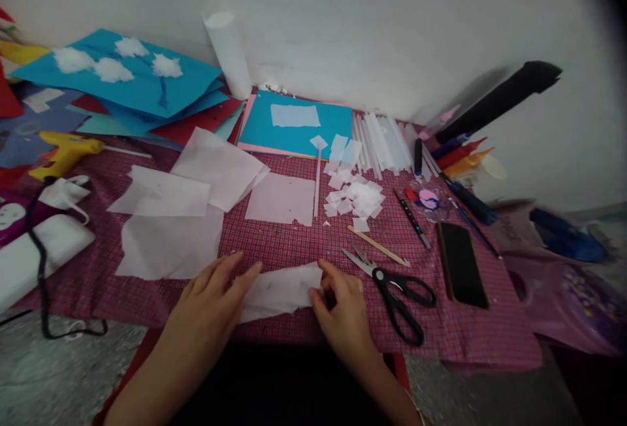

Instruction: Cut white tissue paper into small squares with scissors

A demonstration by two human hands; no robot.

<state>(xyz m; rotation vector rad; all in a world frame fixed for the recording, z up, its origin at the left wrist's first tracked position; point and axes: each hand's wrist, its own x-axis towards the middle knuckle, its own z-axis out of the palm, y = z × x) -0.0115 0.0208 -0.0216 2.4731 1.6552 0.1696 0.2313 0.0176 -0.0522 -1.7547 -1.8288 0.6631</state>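
Note:
Between my hands, near the table's front edge, lies a strip of thin white paper (281,290) with creases and uneven edges. My left hand (215,295) rests on its left end, fingers stretched out and slightly apart. At the right end, my right hand (340,298) pinches the paper between thumb and index finger. Black-handled scissors (392,282) lie with blades parted just right of my right hand. A thin wooden stick (379,245) is above them. Beyond the strip are a square of white paper (281,198) and larger thin sheets (171,246) at the left.
Small paper squares (362,197) are heaped mid-table, with white sticks (382,142) behind. A phone (462,264) and a marker (412,218) lie right. Blue sheets (191,86) with white tufts, a yellow glue gun (66,151), its black cord and a white paper roll (229,53) are left.

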